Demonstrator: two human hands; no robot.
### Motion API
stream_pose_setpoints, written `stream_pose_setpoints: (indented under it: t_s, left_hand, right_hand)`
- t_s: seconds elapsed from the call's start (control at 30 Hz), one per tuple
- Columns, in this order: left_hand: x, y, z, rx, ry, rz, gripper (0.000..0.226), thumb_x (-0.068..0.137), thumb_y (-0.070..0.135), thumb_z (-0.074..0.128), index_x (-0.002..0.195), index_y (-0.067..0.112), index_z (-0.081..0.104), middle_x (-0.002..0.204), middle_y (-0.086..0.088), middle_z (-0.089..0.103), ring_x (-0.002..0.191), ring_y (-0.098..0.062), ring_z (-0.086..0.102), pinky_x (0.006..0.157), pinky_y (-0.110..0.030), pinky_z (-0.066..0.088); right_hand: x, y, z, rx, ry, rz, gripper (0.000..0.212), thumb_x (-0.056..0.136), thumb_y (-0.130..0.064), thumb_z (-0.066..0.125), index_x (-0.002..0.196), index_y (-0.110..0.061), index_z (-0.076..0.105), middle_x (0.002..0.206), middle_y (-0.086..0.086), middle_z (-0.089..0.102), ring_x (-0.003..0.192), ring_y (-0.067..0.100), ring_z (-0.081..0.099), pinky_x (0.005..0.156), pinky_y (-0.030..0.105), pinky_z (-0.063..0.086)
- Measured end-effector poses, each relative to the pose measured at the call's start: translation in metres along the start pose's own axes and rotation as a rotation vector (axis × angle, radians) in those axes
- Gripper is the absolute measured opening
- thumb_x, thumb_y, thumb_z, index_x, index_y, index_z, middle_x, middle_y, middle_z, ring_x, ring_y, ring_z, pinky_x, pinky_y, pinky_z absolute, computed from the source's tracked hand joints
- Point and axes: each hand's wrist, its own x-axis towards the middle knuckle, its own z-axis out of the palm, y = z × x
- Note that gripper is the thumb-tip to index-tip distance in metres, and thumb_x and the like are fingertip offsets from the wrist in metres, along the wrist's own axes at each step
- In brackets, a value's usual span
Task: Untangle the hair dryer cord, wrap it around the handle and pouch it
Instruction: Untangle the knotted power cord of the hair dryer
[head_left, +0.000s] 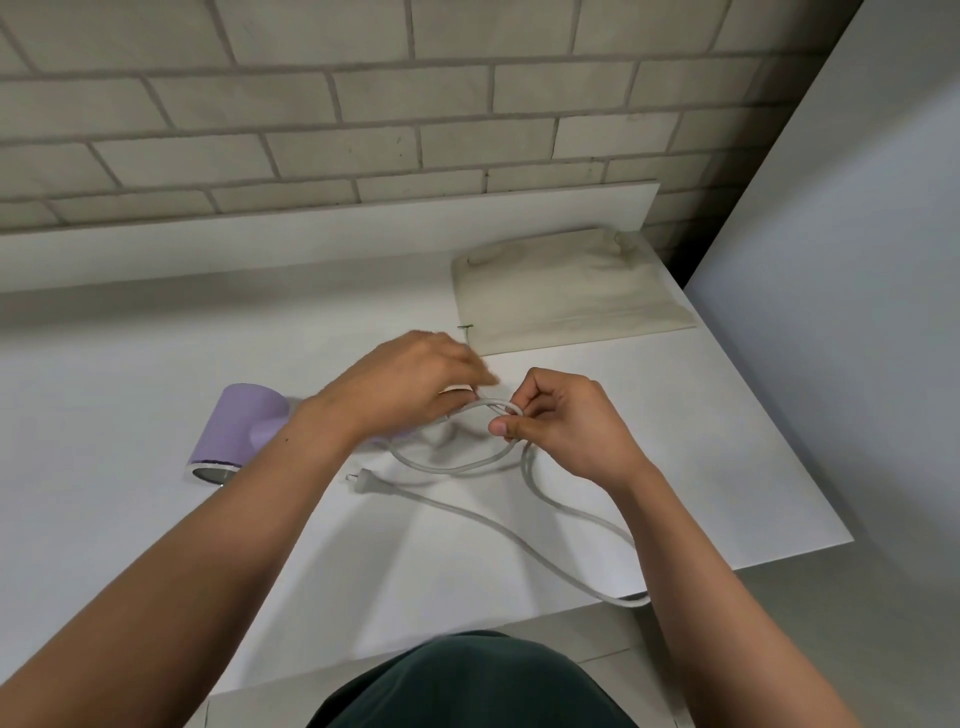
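A lilac hair dryer (236, 428) lies on its side on the white table (156, 364), its handle hidden under my left wrist. Its grey cord (561, 506) loops across the table and dips over the front edge, with the plug (363, 477) lying loose near the middle. My left hand (410, 384) grips the cord close to the handle, fingers blurred. My right hand (561, 423) pinches a crossed loop of the cord just right of it. A beige cloth pouch (561, 291) lies flat at the back right.
A brick wall (363, 104) runs behind the table with a raised white ledge (311, 234) along it. A pale panel (857, 260) stands on the right. The table's front edge is close to my body.
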Motion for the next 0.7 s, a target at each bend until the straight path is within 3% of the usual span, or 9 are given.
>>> stream_pose_setpoints:
  t_s: [0.07,0.2,0.3,0.4,0.5,0.6,0.7]
  left_hand:
    - [0.001,0.004,-0.004,0.061,-0.026,0.002,0.026,0.103,0.04,0.055,0.122,0.035,0.071,0.113,0.012,0.073,0.101,-0.022,0.066,0.085,-0.037,0.052]
    - [-0.003,0.005,-0.008,0.073,0.04,-0.209,0.035,0.106,0.049,0.041,0.129,0.041,0.066,0.115,0.015,0.071,0.104,-0.021,0.066,0.073,-0.03,0.043]
    - [-0.009,-0.004,-0.01,0.075,0.123,-0.414,0.034,0.107,0.048,0.04,0.125,0.039,0.068,0.109,0.009,0.073,0.1,-0.03,0.067,0.071,-0.035,0.046]
    - [-0.014,-0.012,-0.009,0.077,0.197,-0.6,0.033,0.106,0.045,0.041,0.106,0.031,0.071,0.091,0.003,0.074,0.087,-0.037,0.065,0.068,-0.038,0.051]
    - [-0.014,-0.015,-0.004,0.058,0.168,-0.717,0.031,0.106,0.04,0.044,0.099,0.027,0.07,0.084,-0.001,0.069,0.082,-0.038,0.06,0.064,-0.036,0.044]
    - [-0.013,-0.01,-0.002,0.033,0.154,-0.666,0.025,0.104,0.031,0.051,0.122,0.026,0.067,0.107,-0.006,0.069,0.099,-0.038,0.061,0.071,-0.039,0.047]
    - [-0.01,-0.006,-0.005,0.004,0.158,-0.349,0.049,0.099,0.032,0.064,0.146,0.027,0.053,0.142,-0.003,0.058,0.126,-0.031,0.055,0.099,-0.044,0.047]
  right_hand:
    - [0.0,0.0,0.0,0.009,0.021,0.008,0.028,0.076,-0.026,0.092,0.074,-0.02,0.065,0.07,0.001,0.077,0.077,0.028,0.073,0.078,0.044,0.057]
    - [0.002,0.004,-0.002,0.067,0.047,0.013,0.026,0.079,-0.03,0.089,0.08,-0.017,0.066,0.075,0.001,0.078,0.081,0.022,0.076,0.087,0.044,0.058]
    - [0.004,0.003,-0.005,0.049,0.037,0.013,0.022,0.085,-0.026,0.085,0.085,-0.016,0.066,0.077,-0.001,0.079,0.08,0.013,0.076,0.084,0.034,0.055]
    - [0.008,0.0,-0.005,0.032,0.059,0.006,0.018,0.087,-0.022,0.083,0.085,-0.016,0.066,0.078,-0.002,0.079,0.081,0.012,0.076,0.084,0.033,0.056]
    - [0.015,-0.004,-0.001,-0.089,0.13,-0.053,0.018,0.088,-0.024,0.081,0.081,-0.019,0.065,0.075,-0.004,0.077,0.077,0.014,0.072,0.072,0.029,0.053]
    - [0.017,-0.008,-0.002,-0.132,0.134,-0.078,0.018,0.089,-0.024,0.08,0.08,-0.019,0.065,0.073,-0.005,0.076,0.075,0.013,0.07,0.066,0.026,0.049]
    - [0.014,-0.008,-0.004,-0.113,0.099,-0.081,0.018,0.089,-0.024,0.081,0.08,-0.019,0.066,0.074,-0.007,0.077,0.076,0.012,0.073,0.066,0.024,0.049]
